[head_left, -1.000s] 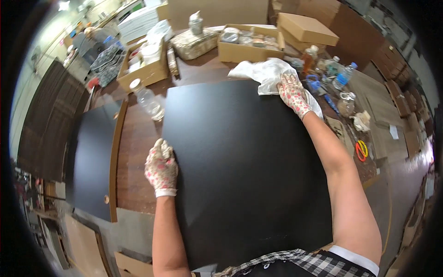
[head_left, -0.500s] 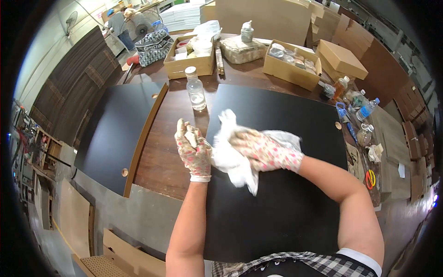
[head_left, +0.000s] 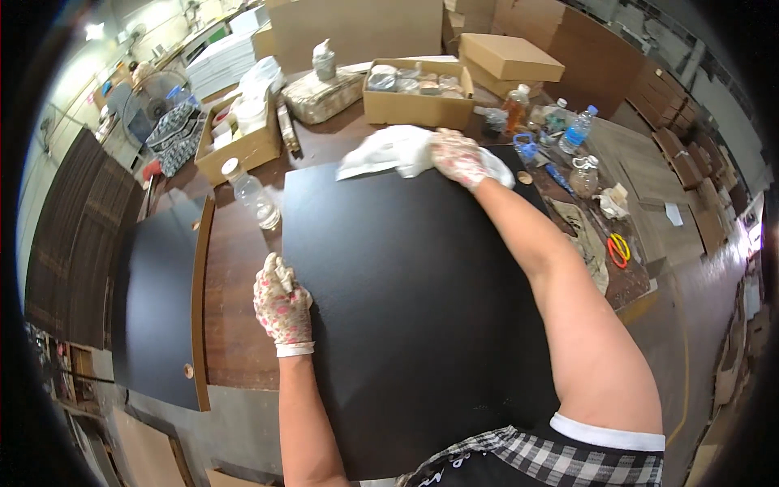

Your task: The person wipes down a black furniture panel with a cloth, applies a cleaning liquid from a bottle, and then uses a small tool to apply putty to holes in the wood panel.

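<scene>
A large black panel (head_left: 406,308) lies flat before me. My right hand (head_left: 459,157), in a flower-patterned glove, presses a white cloth (head_left: 393,152) onto the panel's far edge; the cloth spreads out on both sides of the hand. My left hand (head_left: 282,304), in a matching stained glove, is at the panel's left edge with its fingers curled in. What those fingers hold, if anything, is hidden. Beyond the left hand, a clear bottle (head_left: 253,195) with a white cap, holding a little clear liquid, stands on the brown table (head_left: 235,325).
Another black panel (head_left: 158,300) with a brown edge lies to the left. Cardboard boxes (head_left: 418,105) of jars and supplies line the back. On the right are bottles (head_left: 578,130), a jar (head_left: 584,176), a rag (head_left: 580,235) and red-and-yellow-handled scissors (head_left: 618,251).
My right hand has pushed the white cloth from the panel's middle to its far edge. My left hand stays by the left edge, its fingers more curled. The view has shifted right.
</scene>
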A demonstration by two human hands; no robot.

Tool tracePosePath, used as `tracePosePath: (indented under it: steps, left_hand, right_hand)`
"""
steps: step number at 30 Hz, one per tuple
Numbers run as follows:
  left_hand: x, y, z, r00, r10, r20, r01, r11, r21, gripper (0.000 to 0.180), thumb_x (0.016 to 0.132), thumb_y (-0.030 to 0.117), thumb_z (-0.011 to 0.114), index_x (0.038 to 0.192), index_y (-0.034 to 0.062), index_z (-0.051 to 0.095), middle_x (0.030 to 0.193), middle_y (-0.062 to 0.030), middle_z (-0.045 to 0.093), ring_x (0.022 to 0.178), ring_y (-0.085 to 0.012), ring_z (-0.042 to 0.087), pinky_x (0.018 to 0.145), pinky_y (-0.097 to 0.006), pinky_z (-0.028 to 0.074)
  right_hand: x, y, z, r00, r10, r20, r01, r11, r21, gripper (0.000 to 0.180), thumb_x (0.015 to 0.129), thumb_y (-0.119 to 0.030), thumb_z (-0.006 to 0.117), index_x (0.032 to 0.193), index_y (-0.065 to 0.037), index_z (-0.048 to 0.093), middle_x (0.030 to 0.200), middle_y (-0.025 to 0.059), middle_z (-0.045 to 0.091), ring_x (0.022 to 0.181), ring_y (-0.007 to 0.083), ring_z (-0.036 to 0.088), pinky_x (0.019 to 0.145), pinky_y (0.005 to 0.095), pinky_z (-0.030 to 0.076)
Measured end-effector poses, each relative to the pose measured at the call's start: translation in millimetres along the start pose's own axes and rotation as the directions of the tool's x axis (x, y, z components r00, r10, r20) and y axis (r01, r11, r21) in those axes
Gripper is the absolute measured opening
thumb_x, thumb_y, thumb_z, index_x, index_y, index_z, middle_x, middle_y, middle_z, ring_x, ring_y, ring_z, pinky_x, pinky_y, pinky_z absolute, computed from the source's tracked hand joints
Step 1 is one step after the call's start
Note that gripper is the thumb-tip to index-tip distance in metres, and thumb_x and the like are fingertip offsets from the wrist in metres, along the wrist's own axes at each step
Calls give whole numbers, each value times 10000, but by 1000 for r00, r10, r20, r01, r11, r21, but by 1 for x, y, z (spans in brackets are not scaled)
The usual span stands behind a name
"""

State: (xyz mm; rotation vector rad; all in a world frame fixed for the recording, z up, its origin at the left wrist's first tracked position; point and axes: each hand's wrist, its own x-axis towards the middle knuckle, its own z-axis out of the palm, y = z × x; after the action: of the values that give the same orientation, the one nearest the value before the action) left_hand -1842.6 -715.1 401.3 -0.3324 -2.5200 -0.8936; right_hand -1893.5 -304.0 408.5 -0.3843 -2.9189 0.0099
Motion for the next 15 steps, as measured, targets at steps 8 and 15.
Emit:
tracePosePath:
  steps: [8, 15]
  left_hand:
    - [2, 1, 12, 999, 32, 13, -32, 999, 14, 365, 823, 105, 593, 1186, 85, 568, 1080, -110, 607, 998, -303, 585, 854, -392, 468]
    - [5, -5, 8, 999, 16, 47, -17, 1000, 21, 354, 836, 112, 579, 1189, 94, 556, 1085, -112, 602, 1000, -299, 582, 853, -389, 467]
  right_hand:
    - [-168, 92, -30, 961, 267, -72, -275, 950, -149, 535, 942, -350, 363, 1310, 30, 443, 1379, 195, 429, 1305, 325, 372, 1060, 413, 300]
    - [-389, -12, -72, 939, -206, -277, 231, 971, 63, 397, 819, -193, 575, 1169, -8, 564, 1209, 176, 565, 1090, 325, 554, 943, 429, 437]
